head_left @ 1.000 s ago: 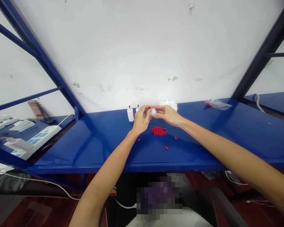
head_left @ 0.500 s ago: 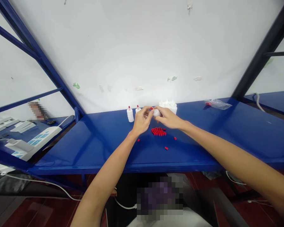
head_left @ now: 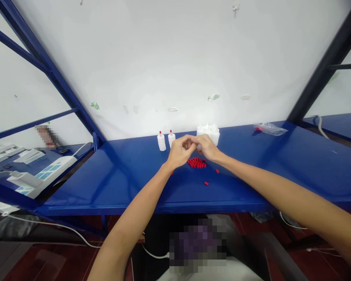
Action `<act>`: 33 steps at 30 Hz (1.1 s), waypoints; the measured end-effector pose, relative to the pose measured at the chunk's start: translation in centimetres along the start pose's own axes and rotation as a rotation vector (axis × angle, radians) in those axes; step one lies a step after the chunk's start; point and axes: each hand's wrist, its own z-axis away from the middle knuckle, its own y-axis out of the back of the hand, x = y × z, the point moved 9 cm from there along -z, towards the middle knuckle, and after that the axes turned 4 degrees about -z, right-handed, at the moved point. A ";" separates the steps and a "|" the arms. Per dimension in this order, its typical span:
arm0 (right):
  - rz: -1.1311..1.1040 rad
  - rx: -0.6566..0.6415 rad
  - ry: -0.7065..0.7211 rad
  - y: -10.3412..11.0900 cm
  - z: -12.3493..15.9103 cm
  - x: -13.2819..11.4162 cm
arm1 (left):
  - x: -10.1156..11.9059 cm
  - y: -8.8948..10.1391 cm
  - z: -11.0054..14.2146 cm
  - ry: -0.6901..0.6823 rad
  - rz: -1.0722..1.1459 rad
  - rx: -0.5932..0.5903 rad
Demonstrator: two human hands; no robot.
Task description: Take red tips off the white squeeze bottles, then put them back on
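My left hand [head_left: 181, 151] and my right hand [head_left: 208, 148] meet fingertip to fingertip above the blue table. A small white bottle [head_left: 199, 146] is in my right hand, mostly covered by the fingers. My left fingers are closed in a pinch at its tip, where a red cap showed half a second ago; the fingers hide that cap now. Just below the hands lies a cluster of small red caps [head_left: 197, 162]. Beyond my left hand stand two white bottles with red caps, one at the left [head_left: 162, 142] and one partly covered [head_left: 171, 138].
A white container [head_left: 213, 137] packed with white bottles stands behind my right hand. Loose red caps [head_left: 206, 183] lie nearer the front edge. A clear plastic bag [head_left: 270, 128] with something red inside rests at the back right. Blue frame posts [head_left: 61, 91] flank the table [head_left: 119, 175].
Both hands have closed in around the white bottle, now showing less of it. The red cap has gone out of sight behind the fingers. My right hand has moved slightly left.
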 end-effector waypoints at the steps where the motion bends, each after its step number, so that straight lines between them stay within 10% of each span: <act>1: 0.023 -0.004 0.019 0.0 0.0 -0.2 | -0.1 -0.2 0.0 0.009 0.013 -0.010; 13: 0.398 0.145 -0.017 3.4 -0.3 1.4 | -3.7 7.6 -1.4 0.168 -0.106 0.307; 27: 0.575 0.095 0.015 2.9 -0.4 1.1 | -4.8 4.7 -0.9 0.231 -0.581 0.054; 33: 0.748 -0.019 0.047 1.9 -0.5 -1.4 | -2.1 6.7 -0.8 0.277 -0.694 0.154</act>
